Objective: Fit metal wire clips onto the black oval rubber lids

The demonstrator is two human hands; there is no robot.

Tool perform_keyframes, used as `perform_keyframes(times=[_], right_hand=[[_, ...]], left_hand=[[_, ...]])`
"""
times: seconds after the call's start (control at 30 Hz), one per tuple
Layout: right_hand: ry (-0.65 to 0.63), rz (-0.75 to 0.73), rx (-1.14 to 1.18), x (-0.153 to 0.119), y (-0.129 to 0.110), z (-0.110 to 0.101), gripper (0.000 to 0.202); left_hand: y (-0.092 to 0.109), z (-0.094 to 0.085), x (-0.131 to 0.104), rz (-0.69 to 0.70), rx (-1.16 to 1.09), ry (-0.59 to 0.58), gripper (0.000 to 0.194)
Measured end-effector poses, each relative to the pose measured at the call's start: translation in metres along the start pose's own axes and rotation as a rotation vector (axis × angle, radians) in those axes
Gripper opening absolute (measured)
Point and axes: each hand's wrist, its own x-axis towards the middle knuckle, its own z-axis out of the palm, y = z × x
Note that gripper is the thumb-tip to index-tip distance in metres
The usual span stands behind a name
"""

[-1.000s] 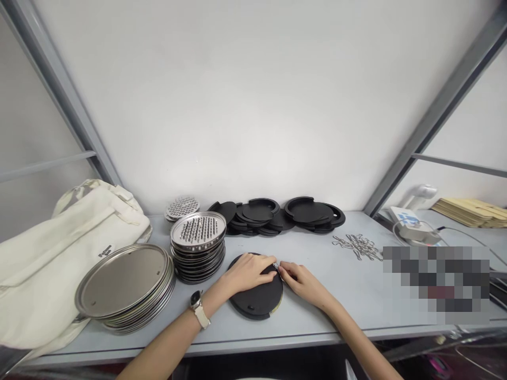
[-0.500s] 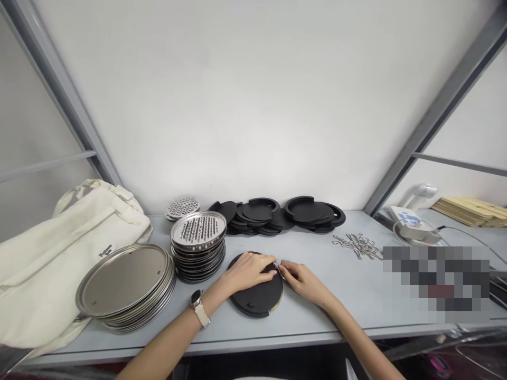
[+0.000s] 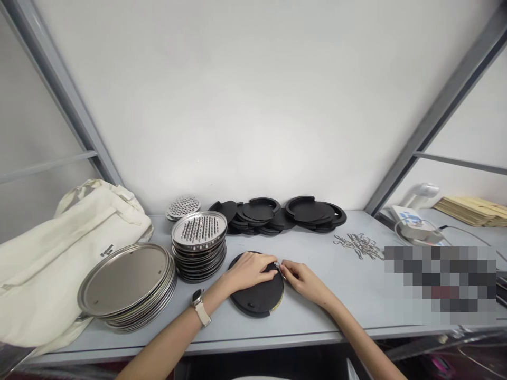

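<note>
Flat on the bench lies a black disc [image 3: 257, 298] with a thin yellowish edge at its lower right and a small dark knob near its front. My left hand [image 3: 250, 270] holds it down from above, index finger and thumb at its upper right rim. At that rim my right hand [image 3: 298, 275] pinches a small bent wire hook [image 3: 277, 265], mostly hidden by the fingertips. How the hook sits against the disc is too small to tell. More wire hooks [image 3: 361, 245] lie in a loose pile farther right.
To the left stand a stack of round metal plates [image 3: 127, 279], a stack of round graters [image 3: 199, 230] and a cream bag [image 3: 59, 253]. Black round holders [image 3: 309, 212] lie along the wall. A white device [image 3: 414, 224] with a cable and wooden boards [image 3: 471, 210] are at right.
Both hands stay at the disc's rim with almost no visible movement. The whole view has shifted very slightly.
</note>
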Motion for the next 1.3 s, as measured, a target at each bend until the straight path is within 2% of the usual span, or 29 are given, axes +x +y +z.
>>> perform_keyframes(times=[0.57, 1.3], right_hand=[[0.029, 0.004, 0.061, 0.0022, 0.0068, -0.0005, 0.04], [-0.01, 0.016, 0.115, 0.0021, 0.0056, -0.0024, 0.038]], left_hand=[[0.0014, -0.0013, 0.0017, -0.033, -0.021, -0.015, 0.02], [-0.0006, 0.0, 0.003, -0.01, -0.045, -0.023, 0.016]])
